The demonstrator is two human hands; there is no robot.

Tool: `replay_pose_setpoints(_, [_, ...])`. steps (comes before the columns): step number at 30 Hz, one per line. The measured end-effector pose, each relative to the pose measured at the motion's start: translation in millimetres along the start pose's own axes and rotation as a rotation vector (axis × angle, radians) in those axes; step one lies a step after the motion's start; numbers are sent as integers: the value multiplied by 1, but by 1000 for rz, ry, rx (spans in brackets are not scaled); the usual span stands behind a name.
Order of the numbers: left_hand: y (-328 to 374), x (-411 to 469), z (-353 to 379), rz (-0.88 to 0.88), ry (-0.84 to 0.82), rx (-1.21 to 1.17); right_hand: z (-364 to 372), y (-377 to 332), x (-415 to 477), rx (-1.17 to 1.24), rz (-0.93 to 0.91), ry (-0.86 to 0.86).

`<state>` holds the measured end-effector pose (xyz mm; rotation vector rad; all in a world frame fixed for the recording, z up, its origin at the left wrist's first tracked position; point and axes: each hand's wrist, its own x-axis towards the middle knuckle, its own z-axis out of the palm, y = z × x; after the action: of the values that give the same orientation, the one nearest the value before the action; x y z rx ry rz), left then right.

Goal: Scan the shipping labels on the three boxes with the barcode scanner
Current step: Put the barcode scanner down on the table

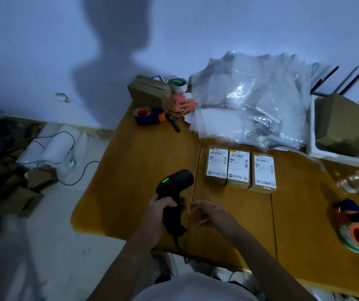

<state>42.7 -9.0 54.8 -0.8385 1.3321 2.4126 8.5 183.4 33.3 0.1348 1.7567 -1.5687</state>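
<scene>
Three small cardboard boxes lie side by side on the wooden table, each with a white shipping label facing up: the left box, the middle box and the right box. My left hand grips the handle of a black barcode scanner, whose green light is lit; its head points toward the boxes from their near left. My right hand hovers just right of the scanner handle, fingers apart, holding nothing. The scanner's cable hangs down off the table's near edge.
A heap of bubble wrap lies behind the boxes. A tape dispenser, a pen, a brown box and tape rolls stand at the back left. Another tape dispenser sits near right. A white tray holds a carton.
</scene>
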Motion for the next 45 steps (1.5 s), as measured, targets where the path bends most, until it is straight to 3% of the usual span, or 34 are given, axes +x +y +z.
replay_pose_setpoints(7, [17, 14, -25, 46, 10, -117, 50, -9, 20, -230, -75, -180])
replay_pose_setpoints(12, [14, 13, -45, -41, 153, 439, 66, -8, 39, -267, -26, -180])
replay_pose_setpoints(17, [-6, 5, -59, -79, 134, 685, 76, -4, 58, -249, 79, -94])
replay_pose_setpoints(21, [-24, 5, -70, -93, 94, 682, 79, -7, 75, -92, 170, -29])
replay_pose_setpoints(28, [-28, 20, -71, 73, 140, 729, 92, -8, 92, 66, 198, 35])
replay_pose_setpoints(45, [-15, 53, -104, 60, 115, 958, 121, -14, 124, -129, 267, 83])
